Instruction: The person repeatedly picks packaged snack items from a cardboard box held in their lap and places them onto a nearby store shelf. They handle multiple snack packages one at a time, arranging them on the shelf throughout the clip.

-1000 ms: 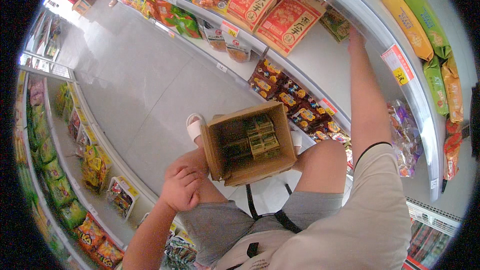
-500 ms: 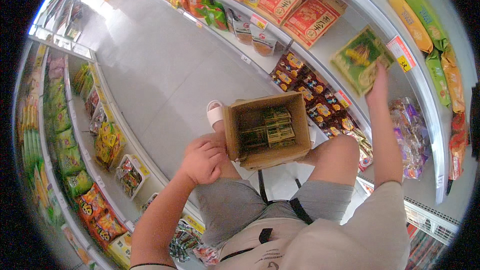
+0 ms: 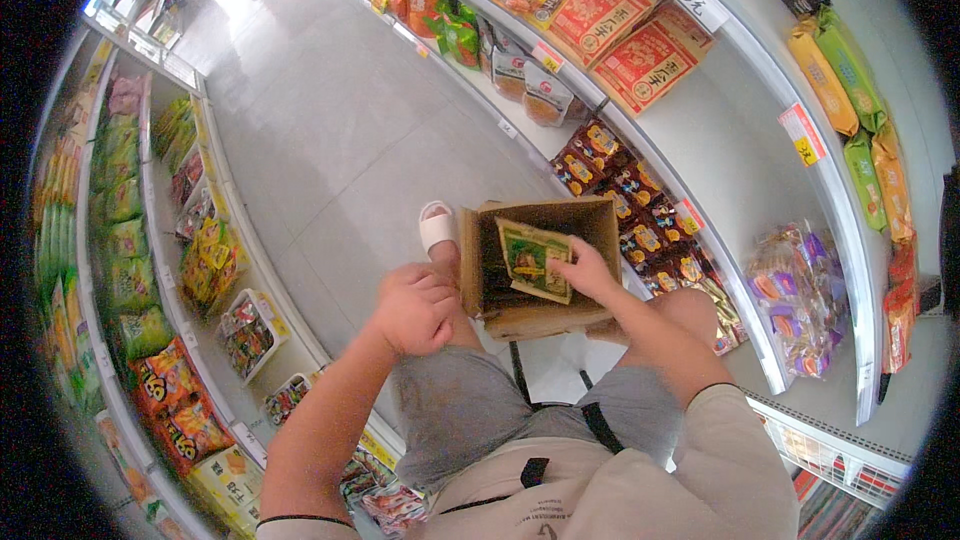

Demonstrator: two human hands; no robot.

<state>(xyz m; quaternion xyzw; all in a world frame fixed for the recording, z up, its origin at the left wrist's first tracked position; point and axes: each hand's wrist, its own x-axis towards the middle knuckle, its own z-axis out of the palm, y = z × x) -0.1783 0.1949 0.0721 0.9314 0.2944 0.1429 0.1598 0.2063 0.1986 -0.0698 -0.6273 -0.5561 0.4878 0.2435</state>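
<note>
A grey tiled floor (image 3: 330,130) runs up a shop aisle between two long curved runs of shelving, seen from above the head of a person crouched in grey shorts and a beige top. The white shelf unit (image 3: 720,140) to the right of the right grip carries large red flat boxes (image 3: 625,35) on its upper tier, dark snack packets (image 3: 640,190) just beyond the carton, and clear bags of wrapped sweets (image 3: 795,295) farther right. The shelving (image 3: 150,240) well to the left of the left grip holds green and yellow bags and orange packs low down.

Between the two grips, propped on the person's knees, sits an open brown cardboard box (image 3: 540,320), its flaps up. The left hand (image 3: 415,308) is curled into a narrow grip against the box's left wall, steadying it. The right hand (image 3: 588,275) reaches inside the box from the right, its grip closed on a flat green packet (image 3: 530,258) with yellow print, thumb and fingers pinching the packet's right edge. The packet lies tilted over the top of the other packets stacked in the box. Just beyond the box's far left corner, one foot in a white slipper (image 3: 437,227) rests on the floor.
</note>
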